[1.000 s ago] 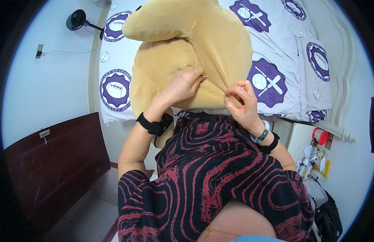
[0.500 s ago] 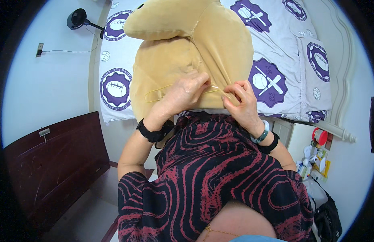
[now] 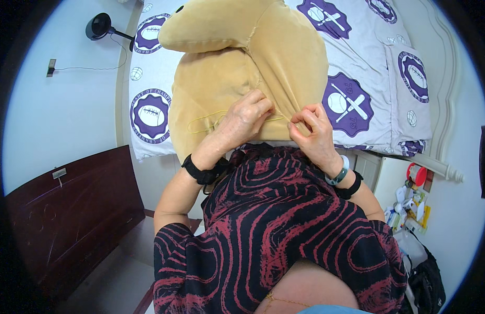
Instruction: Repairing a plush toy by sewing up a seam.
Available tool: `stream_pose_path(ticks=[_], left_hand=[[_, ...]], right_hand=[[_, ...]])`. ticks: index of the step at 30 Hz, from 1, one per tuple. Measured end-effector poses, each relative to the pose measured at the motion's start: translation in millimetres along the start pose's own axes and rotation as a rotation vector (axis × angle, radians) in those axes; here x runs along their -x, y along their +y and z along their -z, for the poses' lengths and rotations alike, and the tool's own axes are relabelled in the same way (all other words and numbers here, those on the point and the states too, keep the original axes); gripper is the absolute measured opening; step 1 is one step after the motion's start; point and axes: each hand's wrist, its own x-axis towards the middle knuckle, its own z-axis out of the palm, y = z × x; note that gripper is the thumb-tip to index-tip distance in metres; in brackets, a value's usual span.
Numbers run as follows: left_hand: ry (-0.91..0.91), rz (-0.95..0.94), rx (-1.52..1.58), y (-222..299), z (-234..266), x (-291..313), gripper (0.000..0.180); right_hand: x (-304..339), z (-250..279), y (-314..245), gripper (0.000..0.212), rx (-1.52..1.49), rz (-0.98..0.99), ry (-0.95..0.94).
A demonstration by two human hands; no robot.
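A large tan plush toy [image 3: 216, 78] lies across my lap and the bed's near edge, a stitched seam running down it toward my hands. My right hand [image 3: 313, 127] pinches a fold of its fabric at the lower end of the seam. Just to the left, my left hand [image 3: 246, 116] is closed in a pinch over the plush; what its fingertips hold is too small to make out. A loop of yellow thread [image 3: 196, 121] lies on the fabric left of that hand, and a short strand shows between both hands.
Under the toy is a bed [image 3: 378, 94] with a white and purple sports-print cover. A dark red panel [image 3: 75, 204] stands at the left, and a black lamp-like fixture [image 3: 99, 26] is on the far-left wall. Small items [image 3: 410, 206] and a black bag [image 3: 426, 282] sit at right.
My left hand has shifted slightly, and the strand between my hands looks slacker. The right hand keeps its pinch on the fabric in nearly the same place.
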Motion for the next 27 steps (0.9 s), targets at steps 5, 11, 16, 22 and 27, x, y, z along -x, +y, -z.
stream_pose_path(ticks=[5, 11, 16, 22, 27], left_hand=[[-0.001, -0.002, 0.011, 0.0, -0.6, -3.3, 0.007], [0.006, -0.019, 0.001, -1.7, -1.8, -3.0, 0.007], [-0.005, -0.018, -0.007, -2.5, -1.8, -2.0, 0.006], [-0.002, -0.046, -0.024, 0.9, -1.9, -2.9, 0.008], [-0.043, -0.056, -0.101, 3.4, -5.0, -5.2, 0.015]], right_hand=[[-1.6, 0.9, 2.3, 0.013, 0.034, 0.025, -0.006], [-1.4, 0.2, 3.5, 0.013, 0.035, 0.032, -0.004], [-1.6, 0.2, 3.3, 0.013, 0.011, 0.014, 0.0], [-1.9, -0.9, 3.3, 0.013, 0.015, 0.005, 0.008], [-4.5, 0.8, 2.3, 0.013, 0.009, 0.014, 0.021]])
